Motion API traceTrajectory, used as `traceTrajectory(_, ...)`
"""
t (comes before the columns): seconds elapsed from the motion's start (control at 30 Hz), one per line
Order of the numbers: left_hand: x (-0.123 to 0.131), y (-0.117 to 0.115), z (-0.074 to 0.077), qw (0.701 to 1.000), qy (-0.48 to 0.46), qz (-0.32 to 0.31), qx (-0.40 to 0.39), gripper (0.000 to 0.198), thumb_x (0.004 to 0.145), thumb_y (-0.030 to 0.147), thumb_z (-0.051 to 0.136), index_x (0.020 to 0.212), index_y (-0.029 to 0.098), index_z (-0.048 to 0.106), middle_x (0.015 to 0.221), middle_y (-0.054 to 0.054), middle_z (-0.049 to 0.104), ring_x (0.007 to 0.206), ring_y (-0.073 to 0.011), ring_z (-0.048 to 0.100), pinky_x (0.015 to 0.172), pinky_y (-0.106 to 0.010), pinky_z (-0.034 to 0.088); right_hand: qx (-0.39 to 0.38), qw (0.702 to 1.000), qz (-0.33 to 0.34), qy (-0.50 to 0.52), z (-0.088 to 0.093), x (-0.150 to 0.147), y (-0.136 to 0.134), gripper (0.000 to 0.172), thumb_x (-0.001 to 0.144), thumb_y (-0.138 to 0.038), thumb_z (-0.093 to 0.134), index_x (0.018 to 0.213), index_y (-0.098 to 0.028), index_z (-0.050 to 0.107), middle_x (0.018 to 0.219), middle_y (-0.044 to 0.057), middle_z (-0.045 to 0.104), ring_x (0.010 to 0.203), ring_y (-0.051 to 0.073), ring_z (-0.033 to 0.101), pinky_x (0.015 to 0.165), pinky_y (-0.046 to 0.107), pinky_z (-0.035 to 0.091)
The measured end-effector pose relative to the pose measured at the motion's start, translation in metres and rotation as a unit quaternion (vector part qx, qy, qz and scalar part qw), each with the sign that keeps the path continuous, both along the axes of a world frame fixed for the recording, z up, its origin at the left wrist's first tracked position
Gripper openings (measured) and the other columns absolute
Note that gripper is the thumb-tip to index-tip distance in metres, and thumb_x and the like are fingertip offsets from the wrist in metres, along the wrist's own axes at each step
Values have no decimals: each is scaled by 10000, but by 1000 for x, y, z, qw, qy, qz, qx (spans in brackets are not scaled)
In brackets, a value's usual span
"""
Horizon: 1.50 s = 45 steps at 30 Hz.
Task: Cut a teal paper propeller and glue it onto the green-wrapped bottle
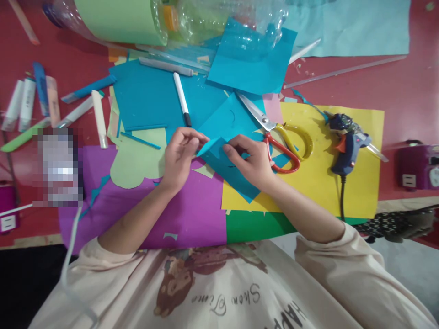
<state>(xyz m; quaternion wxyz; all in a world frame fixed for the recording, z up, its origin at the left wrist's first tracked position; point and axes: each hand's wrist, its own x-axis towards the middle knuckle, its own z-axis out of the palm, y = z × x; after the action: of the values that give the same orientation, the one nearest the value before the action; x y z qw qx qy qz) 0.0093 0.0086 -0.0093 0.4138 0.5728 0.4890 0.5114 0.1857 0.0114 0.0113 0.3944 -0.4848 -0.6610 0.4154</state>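
A piece of blue paper with a bent-up edge lies between my two hands, over the yellow and purple sheets. My left hand pinches its raised left corner between thumb and fingers. On the paper's upper right side, my right hand has its thumb and curled fingers pressed together on the edge. Just right of that hand rest scissors with one red and one yellow handle loop, blades pointing up and left. Above my left hand is a white pen with a black cap.
A glue gun lies on the yellow sheet at right. Plastic bottles lie across the back. Several markers and a blurred-out phone-like object with a white cable are at left. A green paper cutout sits beside my left hand.
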Motion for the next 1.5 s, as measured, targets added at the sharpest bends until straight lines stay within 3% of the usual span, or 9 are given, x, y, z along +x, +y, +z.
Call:
traceTrajectory(0.1, -1, -1, 1, 996, 73, -44, -35, 386, 867, 598, 572, 918, 221, 637, 900, -29, 720, 823, -151, 687, 702, -253, 572, 27, 999, -2, -26, -2, 1, -1, 249, 885, -372, 551, 688, -220, 544, 585, -27, 533, 498, 99, 427, 512, 247, 362)
traceTrajectory(0.4, -1, -4, -4, 993, 104, -60, -13, 421, 888, 586, 544, 957, 203, 702, 962, -50, 755, 899, -156, 707, 689, -218, 578, 118, 991, 7, -70, -6, 3, -2, 171, 898, -300, 525, 769, -219, 603, 675, 14, 627, 590, 129, 549, 582, 254, 430)
traceTrajectory(0.97, 0, -7, 3, 990, 123, -66, -21, 399, 888, 568, 555, 1010, 230, 728, 1066, -59, 755, 1000, -187, 706, 876, -283, 574, 141, 984, 41, -106, -7, 5, -3, 183, 919, -273, 509, 788, -208, 620, 685, 16, 620, 588, 124, 545, 587, 251, 425)
traceTrajectory(1.5, 1, -8, 5, 994, 97, -49, -24, 302, 874, 480, 625, 911, 203, 741, 945, -43, 776, 905, -164, 726, 732, -207, 576, 217, 965, 73, -129, -10, 6, -2, 172, 952, -223, 485, 845, -179, 613, 718, 43, 672, 609, 132, 599, 566, 239, 442)
